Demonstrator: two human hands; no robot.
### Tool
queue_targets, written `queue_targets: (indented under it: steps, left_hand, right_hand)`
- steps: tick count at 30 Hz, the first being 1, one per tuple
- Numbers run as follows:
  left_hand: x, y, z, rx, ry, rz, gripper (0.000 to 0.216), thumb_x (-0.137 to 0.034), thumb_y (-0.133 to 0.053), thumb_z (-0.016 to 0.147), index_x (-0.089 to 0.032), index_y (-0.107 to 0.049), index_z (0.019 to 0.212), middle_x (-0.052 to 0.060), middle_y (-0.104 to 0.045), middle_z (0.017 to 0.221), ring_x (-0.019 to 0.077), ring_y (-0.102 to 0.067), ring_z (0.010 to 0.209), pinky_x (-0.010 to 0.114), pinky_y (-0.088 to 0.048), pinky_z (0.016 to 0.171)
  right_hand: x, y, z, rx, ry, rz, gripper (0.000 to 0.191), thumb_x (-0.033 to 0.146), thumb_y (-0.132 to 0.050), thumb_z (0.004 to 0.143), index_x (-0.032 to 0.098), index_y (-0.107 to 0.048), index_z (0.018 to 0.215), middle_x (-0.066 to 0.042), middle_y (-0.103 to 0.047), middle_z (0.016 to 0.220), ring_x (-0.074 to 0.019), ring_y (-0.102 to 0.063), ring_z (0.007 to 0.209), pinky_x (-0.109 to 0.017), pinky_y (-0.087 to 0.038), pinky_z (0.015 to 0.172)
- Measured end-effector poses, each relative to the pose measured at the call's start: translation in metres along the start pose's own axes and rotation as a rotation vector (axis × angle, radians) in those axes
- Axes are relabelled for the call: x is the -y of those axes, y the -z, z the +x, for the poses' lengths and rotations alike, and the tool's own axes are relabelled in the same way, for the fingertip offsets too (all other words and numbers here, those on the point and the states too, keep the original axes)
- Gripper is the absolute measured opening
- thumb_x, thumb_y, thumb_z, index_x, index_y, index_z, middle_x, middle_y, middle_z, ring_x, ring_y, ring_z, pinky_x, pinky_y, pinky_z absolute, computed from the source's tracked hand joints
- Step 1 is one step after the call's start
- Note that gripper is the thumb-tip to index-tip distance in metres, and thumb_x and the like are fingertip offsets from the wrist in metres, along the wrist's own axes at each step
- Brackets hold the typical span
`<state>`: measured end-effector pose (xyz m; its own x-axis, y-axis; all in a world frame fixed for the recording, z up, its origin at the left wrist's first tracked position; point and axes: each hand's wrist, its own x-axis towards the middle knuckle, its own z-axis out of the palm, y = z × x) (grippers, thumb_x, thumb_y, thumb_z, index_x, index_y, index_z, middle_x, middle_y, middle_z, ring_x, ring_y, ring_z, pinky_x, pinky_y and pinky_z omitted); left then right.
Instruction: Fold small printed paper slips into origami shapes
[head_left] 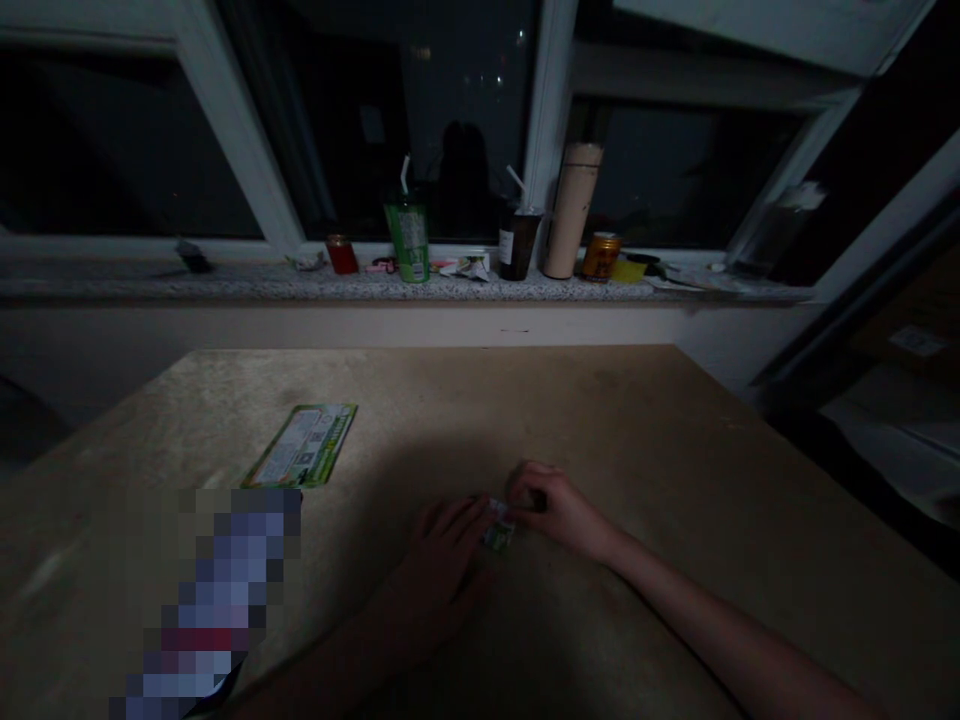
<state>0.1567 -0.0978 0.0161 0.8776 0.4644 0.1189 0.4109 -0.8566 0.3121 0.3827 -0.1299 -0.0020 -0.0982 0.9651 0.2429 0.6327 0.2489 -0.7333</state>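
Both my hands rest near the middle of a tan table (637, 420) in dim light. My left hand (442, 560) lies flat with its fingers stretched out, and the fingertips press on a small folded piece of printed paper (499, 528). My right hand (551, 505) is curled, with its fingers pinching the far edge of the same paper. The paper is mostly covered by my fingers. A green printed leaflet (304, 445) lies flat on the table, off to the left of my hands.
A blurred-out object (214, 600) lies on the table at the lower left. On the stone windowsill (150, 285) stand a green cup with a straw (409, 240), a dark cup (517, 240), a tall beige flask (574, 210), a red can (341, 253) and a yellow can (600, 255).
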Motion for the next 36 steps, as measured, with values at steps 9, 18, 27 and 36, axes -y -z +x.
queue_targets:
  steps: [9, 18, 27, 36]
  left_hand:
    - [-0.002, -0.001, -0.002, -0.033, 0.046, 0.021, 0.052, -0.03, -0.052, 0.089, -0.03, -0.038, 0.139, 0.007, -0.044, 0.137, 0.031, -0.041, 0.12, 0.051, -0.03, 0.101]
    - [-0.002, -0.002, -0.001, -0.06, 0.066, -0.026, 0.046, -0.023, -0.05, 0.09, -0.027, -0.043, 0.136, 0.006, -0.052, 0.119, 0.0267, -0.048, 0.107, 0.046, -0.035, 0.095]
    - [0.001, -0.002, 0.001, -0.089, 0.076, -0.034, 0.04, -0.024, -0.046, 0.093, -0.028, -0.045, 0.133, 0.004, -0.056, 0.12, 0.0256, -0.051, 0.107, 0.045, -0.035, 0.097]
    - [0.008, -0.009, 0.0, -0.21, 0.24, -0.037, 0.024, -0.026, -0.056, 0.086, -0.023, -0.056, 0.109, 0.007, -0.052, 0.119, 0.0293, -0.047, 0.109, 0.047, -0.037, 0.093]
  right_hand:
    - [-0.002, -0.004, 0.002, -0.066, -0.042, 0.02, 0.014, 0.012, -0.074, 0.071, 0.017, -0.062, 0.065, 0.0, -0.058, 0.075, -0.014, -0.056, 0.074, -0.026, -0.04, 0.069]
    - [-0.006, -0.008, 0.003, -0.118, -0.14, 0.063, 0.014, 0.011, -0.077, 0.066, 0.019, -0.068, 0.059, 0.0, -0.064, 0.07, -0.015, -0.059, 0.073, -0.027, -0.041, 0.072]
    - [0.009, -0.007, 0.0, -0.04, -0.103, -0.053, 0.018, 0.022, -0.081, 0.063, 0.021, -0.069, 0.075, 0.0, -0.067, 0.08, -0.0171, -0.06, 0.079, -0.03, -0.037, 0.077]
    - [0.018, -0.005, -0.005, 0.045, 0.036, -0.153, 0.022, 0.018, -0.07, 0.078, 0.024, -0.066, 0.1, -0.002, -0.064, 0.091, -0.0179, -0.058, 0.087, -0.03, -0.035, 0.078]
